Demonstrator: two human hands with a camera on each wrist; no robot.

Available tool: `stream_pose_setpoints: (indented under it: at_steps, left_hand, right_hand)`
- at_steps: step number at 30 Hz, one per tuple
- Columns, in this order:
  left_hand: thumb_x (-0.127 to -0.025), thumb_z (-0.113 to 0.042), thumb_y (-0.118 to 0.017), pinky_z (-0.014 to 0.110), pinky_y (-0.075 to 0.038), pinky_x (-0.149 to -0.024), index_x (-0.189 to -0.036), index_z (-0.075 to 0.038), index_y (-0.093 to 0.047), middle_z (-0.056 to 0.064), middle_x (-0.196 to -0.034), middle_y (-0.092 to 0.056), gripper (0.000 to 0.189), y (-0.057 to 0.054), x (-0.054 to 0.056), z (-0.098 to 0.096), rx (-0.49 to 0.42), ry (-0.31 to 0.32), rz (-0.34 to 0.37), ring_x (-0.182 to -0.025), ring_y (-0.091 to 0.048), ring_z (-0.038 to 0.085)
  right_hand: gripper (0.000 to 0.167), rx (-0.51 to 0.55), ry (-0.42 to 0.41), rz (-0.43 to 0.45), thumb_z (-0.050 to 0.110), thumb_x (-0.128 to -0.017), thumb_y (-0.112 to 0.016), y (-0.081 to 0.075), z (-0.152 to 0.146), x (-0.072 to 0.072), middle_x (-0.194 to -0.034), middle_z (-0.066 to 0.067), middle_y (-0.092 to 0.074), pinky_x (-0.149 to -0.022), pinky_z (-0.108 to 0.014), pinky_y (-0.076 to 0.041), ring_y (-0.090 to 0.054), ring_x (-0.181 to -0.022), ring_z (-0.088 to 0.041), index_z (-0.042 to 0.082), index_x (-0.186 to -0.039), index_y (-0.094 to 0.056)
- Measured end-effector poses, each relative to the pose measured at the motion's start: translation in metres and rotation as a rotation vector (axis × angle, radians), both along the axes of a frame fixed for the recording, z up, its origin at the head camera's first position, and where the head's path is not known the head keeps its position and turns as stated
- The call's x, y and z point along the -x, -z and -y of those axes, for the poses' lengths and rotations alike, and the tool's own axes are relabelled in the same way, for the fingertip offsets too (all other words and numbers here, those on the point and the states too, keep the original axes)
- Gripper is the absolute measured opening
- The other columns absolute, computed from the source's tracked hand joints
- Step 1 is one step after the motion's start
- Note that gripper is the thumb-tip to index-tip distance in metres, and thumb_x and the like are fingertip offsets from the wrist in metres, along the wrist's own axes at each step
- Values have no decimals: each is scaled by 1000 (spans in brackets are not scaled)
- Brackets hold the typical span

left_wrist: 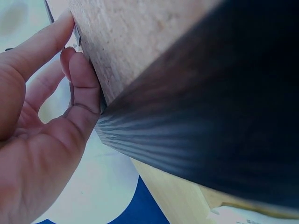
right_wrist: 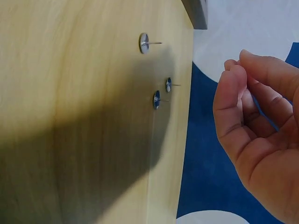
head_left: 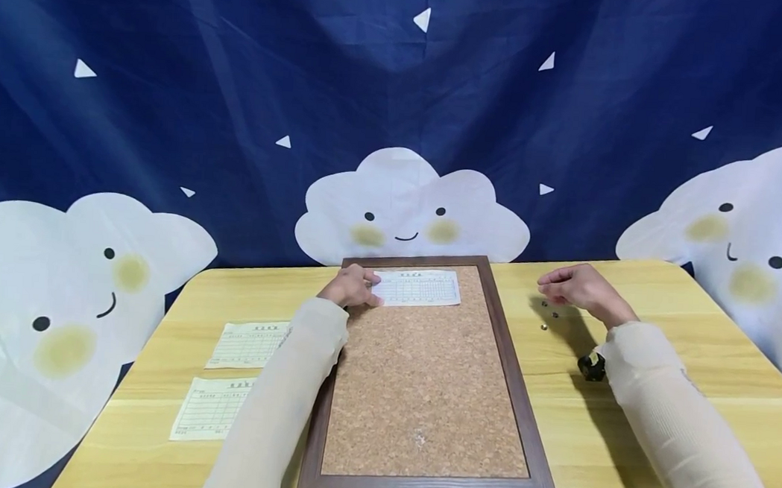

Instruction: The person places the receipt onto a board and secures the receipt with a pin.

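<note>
The printed slip (head_left: 420, 287) lay flat at the far end of the cork board (head_left: 423, 380), its left edge under the fingers of the left hand (head_left: 353, 286). It looked like thin paper: light, limp, easily creased or slid out of place, so it would best be held down flat with fingertips near an edge rather than pinched. The cork face looked soft enough to take a pin, while the dark wooden frame (head_left: 522, 401) around it seemed stiff and heavier.

The left hand lay with its fingers mostly straight, pressing on the slip and the board's far left corner; in the left wrist view the fingers (left_wrist: 81, 88) rested against the frame's edge.

The right hand (head_left: 579, 287) hovered over the table (head_left: 664, 290) to the right of the board, fingers curled inward with the tips (right_wrist: 236, 70) drawn together against the thumb. Whether they pinched a pin I could not tell. Just beside it, three thumbtacks (right_wrist: 156, 99) lay loose on the wood, small, sharp and apt to roll; each would best be taken by the head. A small dark object (head_left: 592, 367) sat nearer the person, by the right sleeve.

Two more printed slips (head_left: 235, 376) lay on the table left of the board.
</note>
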State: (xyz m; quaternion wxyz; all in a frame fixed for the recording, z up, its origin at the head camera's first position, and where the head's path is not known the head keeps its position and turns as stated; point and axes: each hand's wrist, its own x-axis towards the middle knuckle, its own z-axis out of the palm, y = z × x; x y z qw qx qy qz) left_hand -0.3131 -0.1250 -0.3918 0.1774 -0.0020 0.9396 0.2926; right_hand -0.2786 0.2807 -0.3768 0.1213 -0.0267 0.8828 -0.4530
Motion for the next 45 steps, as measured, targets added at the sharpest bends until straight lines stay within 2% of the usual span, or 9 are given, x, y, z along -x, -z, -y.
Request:
stream_pose_setpoints:
  at_steps: [9, 13, 19, 27, 37, 45]
  left_hand:
    - [-86, -17, -81, 40, -38, -108, -136, -13, -64, 11, -147, -50, 53, -3, 2, -2, 12, 8, -12, -131, -47, 25]
    - [-86, -17, -81, 41, -38, -108, -136, -12, -64, 12, -148, -49, 53, -3, 2, -2, 15, 8, -13, -132, -46, 26]
    - [-85, -17, -81, 41, -38, -109, -136, -13, -64, 12, -149, -47, 53, -2, 2, -1, 18, 3, -13, -134, -44, 27]
    - [-88, -17, -79, 41, -37, -109, -136, -13, -63, 11, -150, -46, 51, -2, 1, 0, 13, -3, -8, -134, -44, 26]
    - [-87, -16, -80, 38, -39, -108, -135, -14, -64, 8, -149, -49, 51, -4, -1, -3, 18, -26, 14, -133, -46, 23]
    - [-87, -16, -80, 40, -37, -109, -135, -13, -64, 11, -150, -45, 51, 1, 0, 0, -1, -17, 7, -133, -45, 25]
  right_hand:
    - [37, -14, 1, -12, 10, -96, -66, 5, -9, 0, -89, -5, -71, -71, -30, -55, -64, -77, -14, -17, -121, -59]
    - [33, -50, 5, 9, 8, -97, -64, 10, -12, 1, -84, -3, -69, -70, -30, -53, -61, -75, -15, -15, -120, -61]
    - [26, -36, 16, 32, 3, -95, -64, 16, -12, 5, -72, 0, -64, -63, -29, -52, -56, -68, -14, -17, -112, -62]
    - [22, -24, 8, 31, -1, -91, -68, 20, -13, 6, -71, 1, -64, -60, -24, -53, -57, -66, -9, -19, -104, -64]
    - [22, -68, 17, 46, 4, -91, -70, 27, -16, 7, -73, 1, -66, -62, -25, -54, -59, -68, -10, -15, -101, -69]
    - [18, -87, 7, 23, 4, -91, -69, 31, -16, 7, -68, 4, -62, -59, -24, -51, -56, -66, -10, -13, -98, -70]
